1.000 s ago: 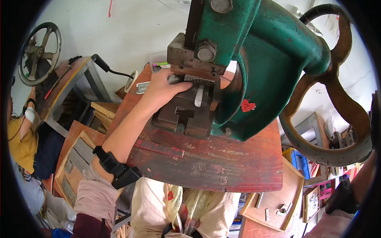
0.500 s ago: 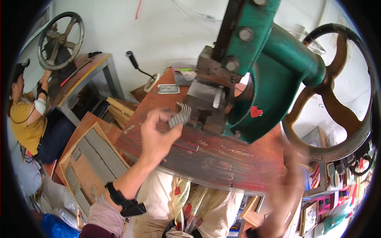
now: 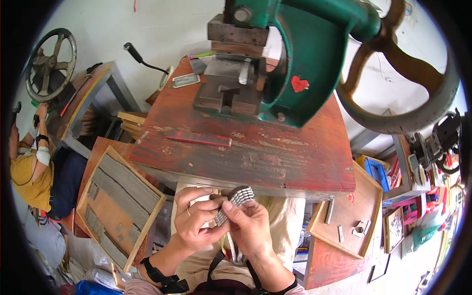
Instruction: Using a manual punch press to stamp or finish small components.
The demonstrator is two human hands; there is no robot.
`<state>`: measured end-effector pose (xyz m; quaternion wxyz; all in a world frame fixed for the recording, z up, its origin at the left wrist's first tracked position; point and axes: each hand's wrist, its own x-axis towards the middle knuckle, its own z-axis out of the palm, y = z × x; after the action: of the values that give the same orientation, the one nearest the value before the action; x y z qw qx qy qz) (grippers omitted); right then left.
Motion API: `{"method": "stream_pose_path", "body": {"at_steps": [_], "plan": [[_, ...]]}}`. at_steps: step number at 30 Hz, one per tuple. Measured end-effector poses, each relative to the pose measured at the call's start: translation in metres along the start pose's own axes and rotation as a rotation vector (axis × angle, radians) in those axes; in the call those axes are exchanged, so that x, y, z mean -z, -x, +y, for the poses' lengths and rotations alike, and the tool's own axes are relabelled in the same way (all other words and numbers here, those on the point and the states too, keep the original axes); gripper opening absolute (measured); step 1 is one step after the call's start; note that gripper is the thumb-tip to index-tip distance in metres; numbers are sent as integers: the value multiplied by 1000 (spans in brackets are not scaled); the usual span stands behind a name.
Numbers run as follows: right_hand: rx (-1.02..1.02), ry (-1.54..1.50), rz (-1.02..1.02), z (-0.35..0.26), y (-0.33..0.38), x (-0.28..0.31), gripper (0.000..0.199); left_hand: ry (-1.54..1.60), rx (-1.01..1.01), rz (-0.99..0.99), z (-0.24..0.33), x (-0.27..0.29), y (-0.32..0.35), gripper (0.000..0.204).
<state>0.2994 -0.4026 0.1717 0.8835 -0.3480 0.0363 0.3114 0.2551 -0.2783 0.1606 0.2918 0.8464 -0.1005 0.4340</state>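
Below the red bench (image 3: 275,157), both hands grip a metal stack (image 3: 235,202).

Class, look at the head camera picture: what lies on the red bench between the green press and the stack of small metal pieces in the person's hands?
In the head view, a flat red strip lies on the worn red bench, between the green press and the stack of metal pieces held by both hands.

Both hands, left (image 3: 196,223) and right (image 3: 253,228), meet below near edge of desk (image 3: 295,167), over lap. Stack of small metal pieces (image 3: 235,202) between them, touching both. Press (image 3: 295,64) on desk, well beyond hands. Flat strip (image 3: 199,138) on desk, between press and hands. Tray of metal pieces (image 3: 120,206) just left of left hand, lower than desk. Second tray (image 3: 351,221) right of right hand. Flywheel (image 3: 408,93) far right, beyond. Another person (image 3: 32,167) far left.
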Motion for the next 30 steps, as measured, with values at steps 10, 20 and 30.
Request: {"method": "stream_pose_path", "body": {"at_steps": [10, 20, 30], "plan": [[137, -24, 112, -14, 22, 26, 29, 20, -77, -97, 27, -2, 8, 35], [105, -122, -23, -2, 37, 52, 40, 10, -117, -96, 45, -4, 27, 36], [85, -105, -58, -6, 56, 59, 49, 51, -65, -90, 59, -8, 37, 35]]}}
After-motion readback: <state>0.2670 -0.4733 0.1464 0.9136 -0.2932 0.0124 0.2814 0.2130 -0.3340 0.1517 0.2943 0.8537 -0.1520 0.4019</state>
